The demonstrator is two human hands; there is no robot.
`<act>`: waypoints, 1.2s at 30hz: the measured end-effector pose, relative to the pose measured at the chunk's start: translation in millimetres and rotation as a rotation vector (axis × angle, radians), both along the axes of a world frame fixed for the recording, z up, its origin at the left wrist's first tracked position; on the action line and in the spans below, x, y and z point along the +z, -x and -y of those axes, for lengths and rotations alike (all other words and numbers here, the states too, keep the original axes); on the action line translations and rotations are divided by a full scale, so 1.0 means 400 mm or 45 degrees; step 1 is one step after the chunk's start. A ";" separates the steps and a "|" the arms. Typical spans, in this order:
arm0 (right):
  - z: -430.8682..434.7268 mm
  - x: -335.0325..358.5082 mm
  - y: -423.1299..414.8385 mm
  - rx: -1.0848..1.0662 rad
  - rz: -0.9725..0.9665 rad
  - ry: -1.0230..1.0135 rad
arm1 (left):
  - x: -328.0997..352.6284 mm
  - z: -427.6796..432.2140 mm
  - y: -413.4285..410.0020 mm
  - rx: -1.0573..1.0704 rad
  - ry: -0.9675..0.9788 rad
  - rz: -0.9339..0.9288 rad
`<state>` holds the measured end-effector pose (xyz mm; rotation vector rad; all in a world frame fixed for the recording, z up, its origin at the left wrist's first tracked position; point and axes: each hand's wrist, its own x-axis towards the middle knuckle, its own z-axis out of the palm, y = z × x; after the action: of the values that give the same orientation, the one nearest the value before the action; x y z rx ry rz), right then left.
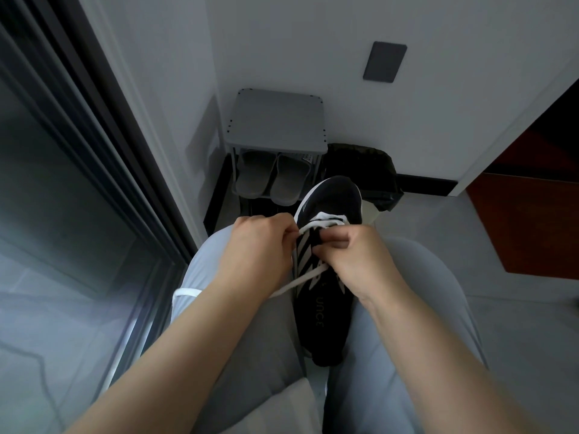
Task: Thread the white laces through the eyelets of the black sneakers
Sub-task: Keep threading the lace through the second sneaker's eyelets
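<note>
**Lace half-threaded, both hands on the sneaker**

A black sneaker (332,198) with white side stripes sits between the person's grey-trousered thighs (266,333), with its toe pointing away and its heel toward the body. A white lace (313,275) already crosses the eyelets nearest the toe.

The left hand (260,245) is at the sneaker's left edge, fingers curled. Its fingertips pinch a strand of the lace that comes off the upper eyelets. The right hand (360,255) is closed on the sneaker's right side by the eyelet row, with its thumb over the top and its fingers bent in against the upper. I cannot tell whether it also pinches the lace.

A second strand leaves the middle of the sneaker and runs left, passing under the left wrist. It ends in a loose loop that hangs off the outer side of the left thigh.

Beyond the toe stands a small grey rack (277,120) against the wall, with a pair of grey slippers (269,180) under it. Just right of the rack, still beyond the sneaker, is a black bin (366,164). A dark wall plate (384,61) is higher up. A dark-framed glass door (62,183) is well to the sneaker's left.
</note>
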<state>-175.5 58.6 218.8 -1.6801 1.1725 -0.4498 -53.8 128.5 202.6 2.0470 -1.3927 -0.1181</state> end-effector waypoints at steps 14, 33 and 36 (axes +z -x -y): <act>-0.011 0.007 0.040 0.081 0.185 -0.158 | -0.013 -0.044 -0.006 -0.051 0.050 0.056; -0.042 -0.016 0.051 -0.030 0.251 0.043 | -0.013 -0.024 0.026 -0.090 0.015 0.072; -0.040 -0.021 0.050 -0.019 0.211 0.083 | -0.013 -0.020 0.031 -0.068 0.026 0.066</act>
<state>-195.5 74.7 210.3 -1.6568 1.0597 -0.6302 -66.2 136.5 197.5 2.0093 -1.4752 -0.0736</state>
